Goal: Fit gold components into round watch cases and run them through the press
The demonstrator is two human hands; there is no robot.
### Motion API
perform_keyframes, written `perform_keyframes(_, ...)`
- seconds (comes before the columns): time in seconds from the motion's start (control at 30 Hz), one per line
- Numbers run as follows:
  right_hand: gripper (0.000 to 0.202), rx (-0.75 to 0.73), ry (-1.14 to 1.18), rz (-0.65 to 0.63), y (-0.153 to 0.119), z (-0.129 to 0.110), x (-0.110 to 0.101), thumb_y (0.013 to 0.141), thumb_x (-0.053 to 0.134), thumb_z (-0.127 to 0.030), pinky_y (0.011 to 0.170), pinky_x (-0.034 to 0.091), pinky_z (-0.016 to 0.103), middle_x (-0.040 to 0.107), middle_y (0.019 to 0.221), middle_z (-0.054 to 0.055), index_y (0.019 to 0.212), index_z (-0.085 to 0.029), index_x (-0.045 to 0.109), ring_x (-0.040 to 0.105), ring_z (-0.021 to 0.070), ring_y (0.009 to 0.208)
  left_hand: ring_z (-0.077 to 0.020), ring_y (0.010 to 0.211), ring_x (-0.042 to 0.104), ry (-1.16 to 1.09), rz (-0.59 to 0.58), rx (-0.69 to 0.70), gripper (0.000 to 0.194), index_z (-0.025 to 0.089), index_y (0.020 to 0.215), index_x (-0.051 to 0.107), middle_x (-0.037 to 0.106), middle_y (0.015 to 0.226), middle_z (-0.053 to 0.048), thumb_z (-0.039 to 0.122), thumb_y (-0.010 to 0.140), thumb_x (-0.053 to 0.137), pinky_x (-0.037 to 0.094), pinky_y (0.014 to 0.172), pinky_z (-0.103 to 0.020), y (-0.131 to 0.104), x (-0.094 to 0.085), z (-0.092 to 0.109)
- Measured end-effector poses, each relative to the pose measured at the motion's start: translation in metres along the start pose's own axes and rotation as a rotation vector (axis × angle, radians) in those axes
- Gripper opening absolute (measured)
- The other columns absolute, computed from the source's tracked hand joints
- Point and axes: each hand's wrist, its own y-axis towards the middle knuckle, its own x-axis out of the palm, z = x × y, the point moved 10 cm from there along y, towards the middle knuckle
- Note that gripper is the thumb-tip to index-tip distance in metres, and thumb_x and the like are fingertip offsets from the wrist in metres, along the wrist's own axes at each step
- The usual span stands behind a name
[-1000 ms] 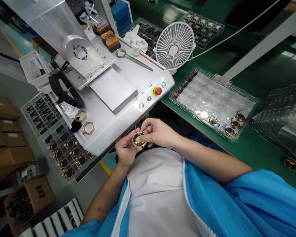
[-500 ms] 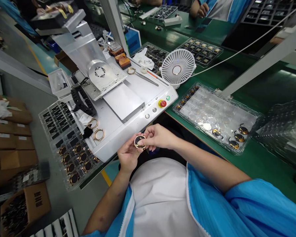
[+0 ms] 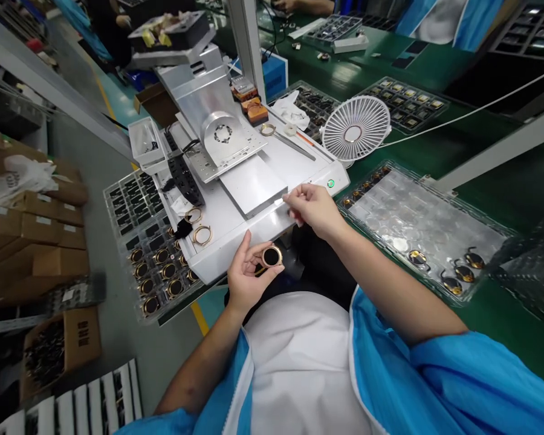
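My left hand [image 3: 247, 281] holds a round watch case [image 3: 271, 256] with a gold-coloured rim and a black face, gripped at its edge between thumb and fingers. The face is turned up towards me. Apart from it, my right hand [image 3: 316, 210] is raised over the front edge of the white machine [image 3: 229, 244], thumb and fingertips pinched together. A small pale patch shows at those fingertips; whether it is something held, I cannot make out. Two gold-coloured rings [image 3: 202, 235] lie on the machine's left side.
Left of the machine, a clear tray [image 3: 156, 290] holds several gold-rimmed watch cases. On the right, another clear tray [image 3: 439, 211] carries round parts with black straps. A white fan [image 3: 356, 128], tweezers [image 3: 294, 146] and a metal fixture [image 3: 222, 136] stand or lie farther back.
My right hand has left the watch case and moved up and to the right, over the machine's front edge. The case stays in my left hand, its black face now uncovered. The view has shifted.
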Motion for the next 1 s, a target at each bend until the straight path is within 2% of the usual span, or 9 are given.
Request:
perform_keyframes(0.1,0.045,0.095,-0.018,-0.222,-0.038,0.022,0.024,0.068,0.093,-0.046,0.036,0.039,0.018,0.062,0.048,-0.002,0.069,-0.018,0.057,0.05,0.0084,0.036,-0.0189,0.099,0.078,0.132,0.014,0.062,0.098,0.025,0.16,0.04,0.077,0.124,-0.014,0.018,0.076,0.089,0.064,0.086,-0.028,-0.003,0.003,0.005)
perform_keyframes(0.17,0.046,0.156,-0.056,-0.296,-0.057,0.038,0.032,0.067,0.092,-0.049,0.038,0.041,0.018,0.064,0.05,-0.001,0.07,-0.017,0.059,0.052,0.0088,0.038,-0.0199,0.1,0.078,0.188,0.009,0.081,0.097,0.023,0.16,0.038,0.076,0.126,-0.016,0.018,0.077,0.088,0.064,0.088,-0.029,-0.003,0.006,0.007)
perform_keyframes(0.3,0.044,0.177,-0.114,-0.288,-0.07,0.052,0.031,0.069,0.09,-0.048,0.039,0.041,0.017,0.065,0.052,-0.001,0.07,-0.017,0.059,0.053,0.0081,0.039,-0.0219,0.103,0.079,0.222,0.0,0.119,0.094,0.024,0.159,0.041,0.076,0.128,-0.015,0.016,0.078,0.087,0.065,0.09,-0.032,-0.003,0.01,0.012)
perform_keyframes(0.63,0.043,0.15,-0.157,-0.218,-0.068,0.054,0.025,0.068,0.091,-0.044,0.037,0.038,0.017,0.062,0.055,-0.004,0.075,-0.018,0.057,0.05,0.0074,0.041,-0.0228,0.105,0.079,0.159,0.036,0.136,0.088,0.024,0.153,0.051,0.077,0.127,-0.014,0.013,0.075,0.089,0.066,0.091,-0.032,-0.006,0.008,0.013)
perform_keyframes(0.77,0.048,0.18,-0.042,-0.258,-0.073,0.06,0.025,0.067,0.089,-0.055,0.041,0.043,0.02,0.062,0.062,-0.003,0.081,-0.017,0.062,0.052,0.0094,0.048,-0.0253,0.109,0.078,0.128,-0.01,0.121,0.085,0.023,0.153,0.051,0.076,0.127,-0.015,0.016,0.077,0.088,0.066,0.093,-0.036,-0.008,0.02,0.012)
perform_keyframes(0.83,0.051,0.188,-0.042,-0.227,-0.08,0.059,0.005,0.068,0.086,-0.062,0.044,0.045,0.022,0.06,0.06,-0.003,0.079,-0.019,0.062,0.052,0.0109,0.049,-0.0261,0.111,0.077,0.109,-0.09,0.097,0.086,0.025,0.154,0.048,0.074,0.131,-0.016,0.018,0.078,0.088,0.065,0.096,-0.039,-0.009,0.032,0.01)
perform_keyframes(0.87,0.051,0.178,-0.083,-0.174,-0.085,0.057,-0.016,0.069,0.084,-0.065,0.045,0.047,0.024,0.059,0.06,-0.002,0.079,-0.02,0.062,0.052,0.012,0.049,-0.0267,0.112,0.076,0.11,-0.132,0.089,0.085,0.025,0.153,0.049,0.073,0.133,-0.016,0.019,0.078,0.088,0.065,0.097,-0.041,-0.009,0.038,0.009)
perform_keyframes(0.93,0.048,0.149,-0.27,0.0,-0.104,0.048,-0.077,0.074,0.079,-0.069,0.051,0.05,0.03,0.065,0.066,0.004,0.08,-0.024,0.063,0.058,0.0166,0.053,-0.0277,0.113,0.075,0.135,-0.194,0.079,0.076,0.025,0.147,0.057,0.072,0.134,-0.016,0.021,0.078,0.088,0.063,0.1,-0.045,-0.009,0.045,0.008)
perform_keyframes(1.0,0.038,0.133,-0.601,0.242,-0.137,0.034,-0.156,0.08,0.075,-0.065,0.058,0.052,0.037,0.073,0.081,0.015,0.079,-0.028,0.068,0.066,0.0235,0.063,-0.0271,0.111,0.076,0.168,-0.201,0.078,0.059,0.024,0.135,0.067,0.075,0.127,-0.013,0.021,0.08,0.086,0.064,0.099,-0.044,-0.006,0.043,0.009)
